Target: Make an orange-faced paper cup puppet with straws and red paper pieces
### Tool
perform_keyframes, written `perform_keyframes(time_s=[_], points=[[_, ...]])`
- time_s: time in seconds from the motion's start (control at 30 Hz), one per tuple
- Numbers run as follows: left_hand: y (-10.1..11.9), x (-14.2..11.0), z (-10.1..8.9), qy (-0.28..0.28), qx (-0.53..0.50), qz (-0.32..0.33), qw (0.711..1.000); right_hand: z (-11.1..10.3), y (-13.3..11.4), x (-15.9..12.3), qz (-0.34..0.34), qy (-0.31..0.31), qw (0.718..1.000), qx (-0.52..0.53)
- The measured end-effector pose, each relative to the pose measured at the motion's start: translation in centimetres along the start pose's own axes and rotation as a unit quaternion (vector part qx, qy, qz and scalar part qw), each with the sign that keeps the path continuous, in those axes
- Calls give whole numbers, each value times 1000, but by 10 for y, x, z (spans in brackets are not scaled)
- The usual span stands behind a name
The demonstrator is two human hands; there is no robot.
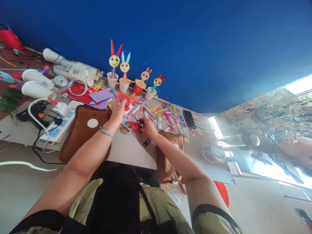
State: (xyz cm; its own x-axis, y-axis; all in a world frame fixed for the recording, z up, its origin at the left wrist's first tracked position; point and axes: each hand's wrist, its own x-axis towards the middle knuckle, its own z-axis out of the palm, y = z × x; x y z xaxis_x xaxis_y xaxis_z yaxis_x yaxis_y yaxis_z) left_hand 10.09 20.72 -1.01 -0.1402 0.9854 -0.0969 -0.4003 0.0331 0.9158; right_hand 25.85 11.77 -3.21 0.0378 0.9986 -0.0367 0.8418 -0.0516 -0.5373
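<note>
My left hand (118, 109) is closed around a piece of red paper (123, 97) held above the white table (126, 149). A pale bangle (106, 131) circles that wrist. My right hand (147, 126) grips small black scissors (139, 124), whose blades point at a red paper scrap (133, 125) on the table. Another pair of black scissors (146, 142) lies just below my right wrist. Several paper-cup rabbit figures (124, 76) stand in a row along the table's far edge.
Two brown pouches (83, 130) (169, 156) lie under my forearms. Coloured sticks (168, 113) and a phone (189, 119) sit to the right. A power strip (60, 125), glue gun (34, 113), stacked white cups (75, 73) and purple sheets (101, 97) crowd the left.
</note>
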Motion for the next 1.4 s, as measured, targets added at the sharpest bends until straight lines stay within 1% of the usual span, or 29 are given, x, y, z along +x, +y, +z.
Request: perform_keyframes(time_s=[0.1,0.2,0.33,0.4,0.5,0.57,0.63,0.77,0.83,0.9,1.0,1.07,1.17,1.27,1.4], points=[[-3,3,-1,14,-11,7,1000,6,-2,1,12,-4,999,-52],[-5,4,-2,19,-24,13,999,0,0,-7,26,-21,997,-67],[-3,4,-1,16,-29,1,999,-22,7,-24,32,-35,995,-91],[-3,4,0,18,-28,-9,999,-37,11,-33,48,-39,988,-143],[-4,6,0,22,-25,-7,999,-57,16,-46,54,-68,971,-221],[-6,7,-1,21,-20,0,1000,-66,19,-53,21,-110,964,-243],[-7,7,-2,21,-13,4,1000,-69,22,-59,-40,-150,954,-257],[-6,7,-2,20,-15,9,1000,-64,28,-62,-166,-194,921,-294],[-4,6,-1,20,-19,9,1000,-61,29,-61,-200,-204,910,-301],[-3,5,-1,22,-19,8,1000,-60,29,-60,-212,-210,905,-302],[-2,4,-1,19,-17,12,1000,-67,26,-63,-205,-228,911,-275],[-3,4,-1,12,-18,19,1000,-72,24,-65,-191,-230,925,-236],[-4,5,-1,14,-27,22,999,-76,23,-65,-166,-195,954,-159],[-4,6,-1,21,-27,15,999,-68,24,-59,-119,-145,978,-94],[-1,4,-1,23,-19,4,1000,-47,28,-47,-34,-82,993,-79]])
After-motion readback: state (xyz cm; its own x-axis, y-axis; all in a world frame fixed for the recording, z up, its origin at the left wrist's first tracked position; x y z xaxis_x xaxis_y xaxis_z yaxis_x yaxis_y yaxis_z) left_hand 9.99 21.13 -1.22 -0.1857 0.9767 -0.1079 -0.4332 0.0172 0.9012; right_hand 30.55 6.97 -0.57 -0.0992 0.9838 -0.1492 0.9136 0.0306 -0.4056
